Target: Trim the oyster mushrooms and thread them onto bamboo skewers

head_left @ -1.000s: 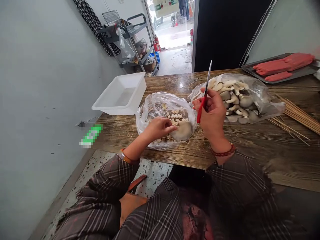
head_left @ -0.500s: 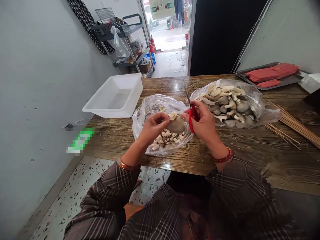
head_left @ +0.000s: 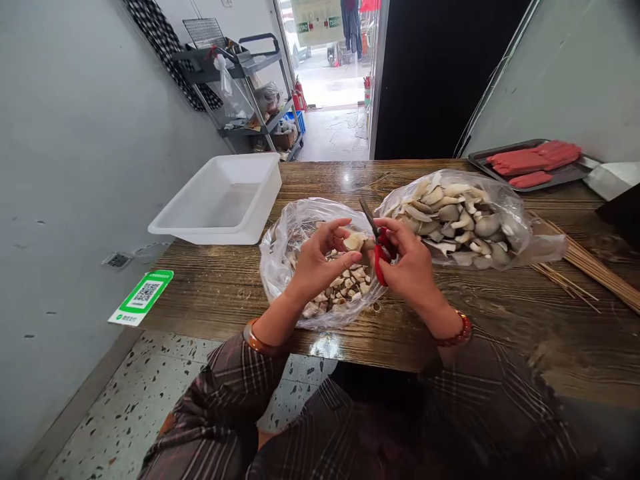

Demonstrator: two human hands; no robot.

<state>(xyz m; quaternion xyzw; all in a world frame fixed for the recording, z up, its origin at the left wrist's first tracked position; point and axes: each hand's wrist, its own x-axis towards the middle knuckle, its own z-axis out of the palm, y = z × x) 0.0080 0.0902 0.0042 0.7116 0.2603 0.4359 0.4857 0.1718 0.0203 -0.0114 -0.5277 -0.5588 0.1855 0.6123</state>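
My left hand [head_left: 323,257] has its thumb and index finger spread apart around a pale oyster mushroom [head_left: 356,241], without a visible pinch on it. The mushroom is between my two hands, its right end at my right fingertips. My right hand [head_left: 407,263] grips red-handled scissors [head_left: 384,252], whose dark blades point up and away. Below the hands, an open clear plastic bag [head_left: 275,267] holds cut mushroom pieces [head_left: 345,290]. A second plastic bag [head_left: 517,207] of whole oyster mushrooms [head_left: 460,213] lies beyond my right hand.
A white plastic tub [head_left: 210,230] stands at the table's left end. Bamboo skewers [head_left: 595,260] lie on the right. At the back right, a dark tray [head_left: 565,177] carries red packages [head_left: 535,160]. A QR-code card [head_left: 145,298] is by the left wall, and a cart [head_left: 245,73] stands beyond the table.
My left thumb and fingers have spread from their pinch on the mushroom. The mushroom has turned, its broad grey cap now out of sight. The scissors remain in my right hand.
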